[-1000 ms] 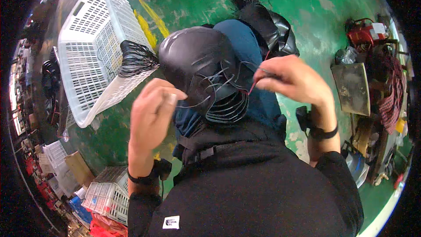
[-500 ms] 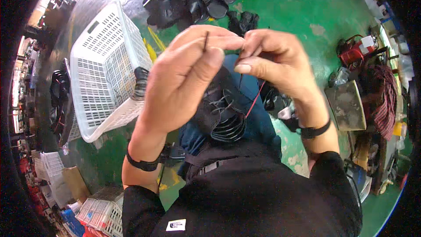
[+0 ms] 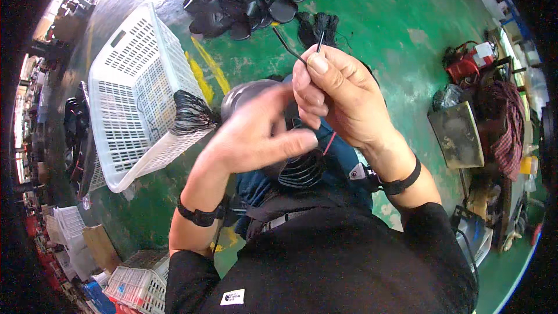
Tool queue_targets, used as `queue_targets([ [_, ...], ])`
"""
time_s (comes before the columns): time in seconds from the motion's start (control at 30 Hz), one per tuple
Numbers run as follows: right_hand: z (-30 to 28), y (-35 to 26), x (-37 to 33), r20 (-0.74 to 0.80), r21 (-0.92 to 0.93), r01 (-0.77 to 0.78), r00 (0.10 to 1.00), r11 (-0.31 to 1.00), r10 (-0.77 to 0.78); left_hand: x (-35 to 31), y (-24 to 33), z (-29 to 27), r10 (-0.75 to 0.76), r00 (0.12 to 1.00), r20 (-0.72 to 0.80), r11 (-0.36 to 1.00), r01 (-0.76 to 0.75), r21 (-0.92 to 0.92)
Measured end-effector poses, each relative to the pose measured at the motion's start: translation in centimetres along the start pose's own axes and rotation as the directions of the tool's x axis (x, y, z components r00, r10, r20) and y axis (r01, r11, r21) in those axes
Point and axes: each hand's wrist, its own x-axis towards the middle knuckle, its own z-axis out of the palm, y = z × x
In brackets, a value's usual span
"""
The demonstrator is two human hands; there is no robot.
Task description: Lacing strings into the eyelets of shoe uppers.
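Between the thumb and fingers of my right hand a black shoelace is pinched, its two stiff ends sticking up above the fingertips. My left hand, partly smeared by motion, is lower and to the left, thumb and fingers apart with nothing seen in it. Below it, a dark shoe with black cords across it rests on my lap, largely hidden by both hands. A short red cord shows beside the shoe, close under my right hand.
A white plastic crate stands at the left, a bundle of black laces draped over its rim. Black shoes lie piled on the green floor ahead, with another black bundle nearer. A red machine is at the right.
My hands were together at the lace; now my left hand has come away, down toward the shoe. My right hand has turned upward, still pinching the lace, whose two ends now show.
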Motion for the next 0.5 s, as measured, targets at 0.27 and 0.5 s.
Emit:
queue_targets([
  [0.27, -3.2, 0.8, -2.1, -0.064, 0.069, -0.039, 0.997, 0.997, 0.043, -2.7, -2.3, 2.5, -0.342, 0.936, 0.088, 0.940, 0.339, 0.047],
  [0.5, -5.4, -0.8, -4.5, 0.112, -0.862, -0.086, 0.928, 0.500, 0.354, -4.3, -3.4, 3.9, -0.259, 0.958, -0.127, 0.966, 0.260, -0.003],
])
